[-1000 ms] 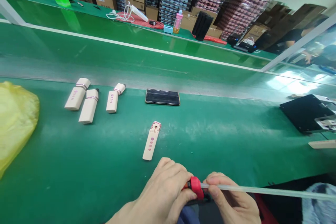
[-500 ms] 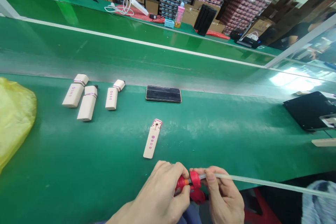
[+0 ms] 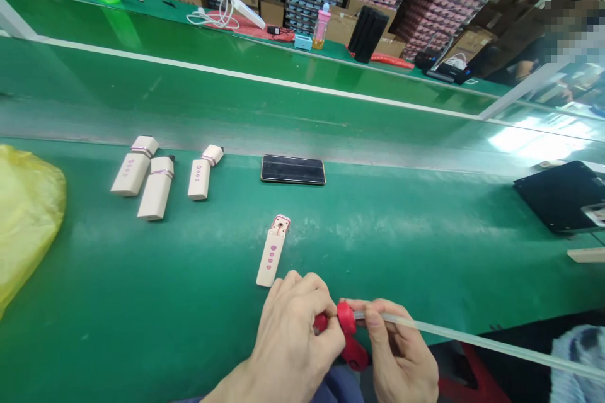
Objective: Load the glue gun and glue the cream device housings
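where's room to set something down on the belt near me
Open belt runs right of the lone cream device, up to the black pad, and left of it to the yellow bag. Crowded: the three devices beside the phone, and around your left hand and right hand.

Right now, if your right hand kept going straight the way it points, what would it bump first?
Your right hand would probably bump the red plastic piece first. It sits just ahead, where your left hand holds it.

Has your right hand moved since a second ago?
Yes: the right hand, holding the clear plastic tube, has shifted left, judged against the black smartphone lying on the green conveyor belt.
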Motion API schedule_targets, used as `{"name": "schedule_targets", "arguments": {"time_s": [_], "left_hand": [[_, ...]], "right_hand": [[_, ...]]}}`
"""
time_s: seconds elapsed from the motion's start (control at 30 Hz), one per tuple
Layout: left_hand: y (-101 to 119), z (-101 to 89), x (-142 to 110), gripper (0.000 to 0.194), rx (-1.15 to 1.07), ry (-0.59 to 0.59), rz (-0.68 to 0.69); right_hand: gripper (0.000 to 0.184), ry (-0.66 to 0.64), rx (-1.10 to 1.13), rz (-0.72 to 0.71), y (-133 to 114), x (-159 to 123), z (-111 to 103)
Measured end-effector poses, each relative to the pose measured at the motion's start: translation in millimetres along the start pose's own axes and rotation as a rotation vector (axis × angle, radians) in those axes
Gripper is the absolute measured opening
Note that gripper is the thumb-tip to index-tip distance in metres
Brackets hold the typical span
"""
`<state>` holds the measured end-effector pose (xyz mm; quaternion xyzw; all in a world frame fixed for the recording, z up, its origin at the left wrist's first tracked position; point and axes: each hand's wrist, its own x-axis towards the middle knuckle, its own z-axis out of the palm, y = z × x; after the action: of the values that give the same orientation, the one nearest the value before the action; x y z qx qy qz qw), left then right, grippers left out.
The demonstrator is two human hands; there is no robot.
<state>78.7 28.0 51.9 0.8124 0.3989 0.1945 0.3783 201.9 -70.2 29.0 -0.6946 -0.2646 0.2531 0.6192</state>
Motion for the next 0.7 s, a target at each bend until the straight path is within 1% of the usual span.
{"name": "schedule_targets", "arguments": {"time_s": [0.13, 0.23, 0.33, 0.4, 0.5, 0.57, 0.6, 0.67, 0.7], "left_hand": [[1, 5.2, 2, 0.026, 0.035, 0.018, -0.002], [2, 6.5, 3, 0.026, -0.011, -0.037, -0.044], [2, 1.7, 5, 0.02, -0.113, -0.082, -0.127], [0, -4.4, 7, 0.015, -0.205, -0.067, -0.188], [-3, -14.7, 9, 0.012, -0.345, 0.008, -0.238], [-5, -21.0, 8, 0.016, -0.412, 0.065, -0.256], [-7, -24.1, 7, 0.019, -0.429, 0.09, -0.26], [-10, -30.2, 2, 0.026, -0.432, 0.152, -0.243], [-12, -33.7, -1, 0.028, -0.421, 0.183, -0.229]], "right_hand": [[0.027, -0.017, 0.006, -0.017, 4, 2, -1], [0.027, -0.025, -0.001, -0.014, 6, 3, -1], [0.028, -0.034, -0.011, 0.011, 7, 3, -1], [0.03, -0.047, -0.008, 0.035, 7, 2, -2], [0.034, -0.091, 0.024, 0.083, 3, 2, -3], [0.037, -0.151, 0.062, 0.138, 0, 2, -3], [0.042, -0.209, 0.072, 0.172, -1, 3, -3], [0.05, -0.369, 0.059, 0.241, -3, 4, -4], [0.05, -0.442, 0.039, 0.27, -3, 5, -6]]}}
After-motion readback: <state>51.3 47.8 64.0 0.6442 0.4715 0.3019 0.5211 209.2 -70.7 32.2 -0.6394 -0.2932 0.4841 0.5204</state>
